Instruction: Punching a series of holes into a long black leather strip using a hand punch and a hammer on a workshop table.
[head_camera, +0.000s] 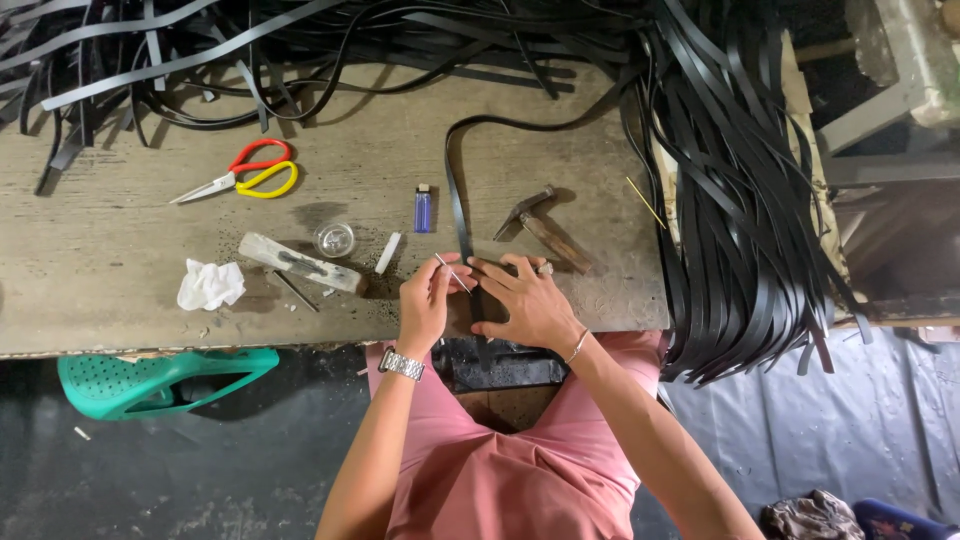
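Note:
My left hand (425, 305) pinches a thin pale stick (450, 271) and holds its tip against a long black strip (460, 215) lying across the worn wooden bench (120, 260). My right hand (525, 300) lies flat with spread fingers, pressing the strip down near the bench's front edge. The strip runs from my hands up the bench and curves off to the right toward the hanging bundle. A watch sits on my left wrist, a thin bangle on my right.
A hammer (535, 225) lies just beyond my right hand. A blue lighter (423, 209), a small round jar (334, 240), a pale-handled tool (300, 263), a crumpled tissue (210, 285) and red-and-yellow scissors (245, 175) lie to the left. Many black strips (740, 200) hang over the bench's right end.

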